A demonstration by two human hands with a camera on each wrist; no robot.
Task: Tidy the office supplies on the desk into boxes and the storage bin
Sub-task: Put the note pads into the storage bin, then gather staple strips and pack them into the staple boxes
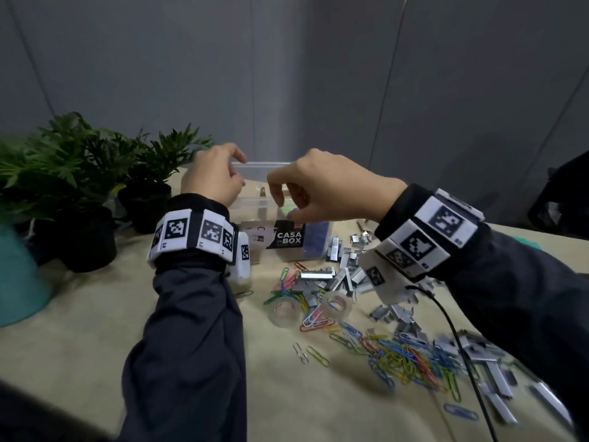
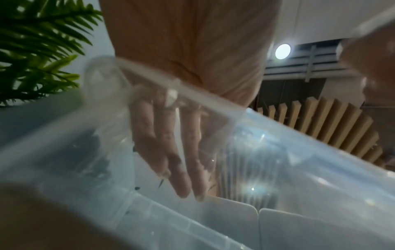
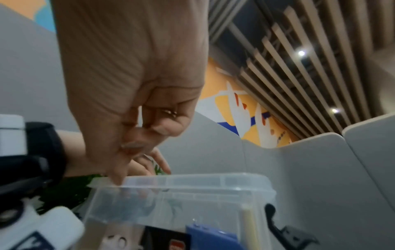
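Observation:
The clear storage bin (image 1: 264, 165) with a "CASA BOX" label stands at the back of the desk. My left hand (image 1: 213, 180) holds the bin's left wall (image 2: 192, 94). Its fingers (image 2: 171, 152) reach down inside and show through the plastic. My right hand (image 1: 318, 189) hovers over the open bin (image 3: 192, 182) with curled fingers. A small shiny metal piece (image 3: 170, 112) sits between those fingers, and one fingertip (image 3: 115, 181) touches the rim. Coloured paper clips (image 1: 408, 355), staple strips (image 1: 344, 272) and two clear tape rolls (image 1: 285, 309) lie loose in front of the bin.
Potted green plants (image 1: 79, 161) stand left of the bin, with a teal object (image 1: 16, 282) at the left edge. A black cable (image 1: 455, 330) runs from my right wrist across the clips. Grey partition panels close off the back of the desk.

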